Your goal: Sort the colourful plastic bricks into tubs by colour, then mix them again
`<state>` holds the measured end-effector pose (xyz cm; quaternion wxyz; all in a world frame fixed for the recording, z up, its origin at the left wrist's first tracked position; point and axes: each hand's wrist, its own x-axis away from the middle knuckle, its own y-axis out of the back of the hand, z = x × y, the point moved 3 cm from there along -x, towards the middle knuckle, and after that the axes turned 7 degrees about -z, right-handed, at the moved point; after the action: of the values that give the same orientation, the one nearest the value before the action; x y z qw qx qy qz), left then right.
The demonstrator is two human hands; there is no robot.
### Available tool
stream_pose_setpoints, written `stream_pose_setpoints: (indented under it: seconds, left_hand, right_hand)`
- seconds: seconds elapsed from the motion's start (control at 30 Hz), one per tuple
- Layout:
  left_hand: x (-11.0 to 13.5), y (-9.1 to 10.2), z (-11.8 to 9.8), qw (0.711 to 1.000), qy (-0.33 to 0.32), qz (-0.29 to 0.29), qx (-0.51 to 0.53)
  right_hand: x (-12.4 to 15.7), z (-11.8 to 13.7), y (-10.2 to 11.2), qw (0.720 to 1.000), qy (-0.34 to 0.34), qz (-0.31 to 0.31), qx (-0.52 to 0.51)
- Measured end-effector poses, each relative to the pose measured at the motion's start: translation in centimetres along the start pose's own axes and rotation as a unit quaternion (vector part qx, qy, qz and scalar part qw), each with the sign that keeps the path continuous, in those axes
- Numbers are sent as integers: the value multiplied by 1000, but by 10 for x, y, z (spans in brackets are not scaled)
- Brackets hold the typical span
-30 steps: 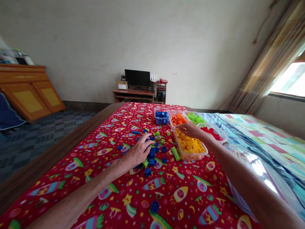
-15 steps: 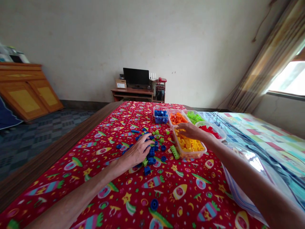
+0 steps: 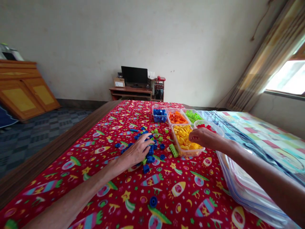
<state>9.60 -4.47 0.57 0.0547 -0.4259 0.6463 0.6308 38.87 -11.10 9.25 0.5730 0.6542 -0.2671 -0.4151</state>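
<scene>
In the head view, the left hand [image 3: 138, 150] lay over a loose pile of blue blocks [image 3: 150, 150] on the red cloth [image 3: 181, 171], its fingers loosely bent and parted, with no firm grip. That low, spread pose seemed suited to nudging small pieces apart. A few green blocks [image 3: 156, 131] lay mixed in at the pile's far side, and a long green block [image 3: 173, 150] rested just beside the yellow tub [image 3: 190, 154].

The right hand [image 3: 202, 137] hung over that tub's right side, above the yellow blocks [image 3: 183, 132], fingers curled together; whether they pinched a piece, I could not tell. The blue tub [image 3: 159, 119], the orange blocks [image 3: 177, 117], the bright green blocks [image 3: 193, 116] and the red blocks [image 3: 206, 127] stood close by in containers, one colour to each, probably grouped for easy reach. Clear lids [image 3: 247, 187] were stacked near the right forearm, likely to leave the containers uncovered.

Behind, a cardboard box [image 3: 116, 80] bore a white label [image 3: 120, 84], too small to read; no brand was legible on the screen [image 3: 134, 75].
</scene>
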Motion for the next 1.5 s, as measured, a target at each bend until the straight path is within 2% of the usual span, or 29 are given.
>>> stream_pose_setpoints:
  seconds: [0.13, 0.23, 0.33, 0.47, 0.57, 0.63, 0.73, 0.8, 0.9, 0.97, 1.03, 1.13, 1.27, 1.5]
  left_hand:
    - [0, -1, 1, 1000, 10, -1, -6]
    - [1, -2, 1, 1000, 2, 5, -3]
    - [0, 1, -1, 1000, 12, -2, 6]
    - [-1, 5, -5, 1000, 25, -3, 10]
    - [-1, 5, -6, 1000, 18, -4, 10]
    - [0, 5, -4, 1000, 17, -8, 15]
    - [1, 3, -2, 999, 23, -13, 23]
    - [1, 2, -2, 999, 23, -12, 19]
    - [0, 1, -2, 1000, 18, -7, 10]
    - [0, 2, -3, 1000, 16, -7, 10]
    - [-1, 3, -5, 1000, 16, -6, 12]
    - [-1, 4, -6, 1000, 16, -1, 12]
    - [1, 3, -4, 1000, 16, 0, 16]
    - [2, 0, -4, 1000, 9, 5, 10]
  right_hand:
    - [10, 3, 3, 995, -46, 53, -73]
    - [9, 5, 10, 994, -97, 3, -54]
    - [7, 7, 7, 989, -127, -60, -43]
    - [8, 13, -11, 995, -72, -27, -58]
    - [10, 14, -13, 996, -37, 10, -80]
    - [9, 11, -8, 995, -52, 6, -80]
    - [6, 3, 2, 991, -94, -85, -31]
    - [7, 1, -2, 990, -80, -120, 5]
    - [11, 3, -25, 997, -44, -62, 24]
    - [13, 3, -39, 998, -56, -25, 30]
    - [13, 4, -45, 997, -70, -12, 28]
    - [13, 4, -38, 997, -70, -21, -2]
    - [14, -2, -24, 994, -82, -77, -3]
    - [-10, -15, -50, 994, -68, -40, 73]
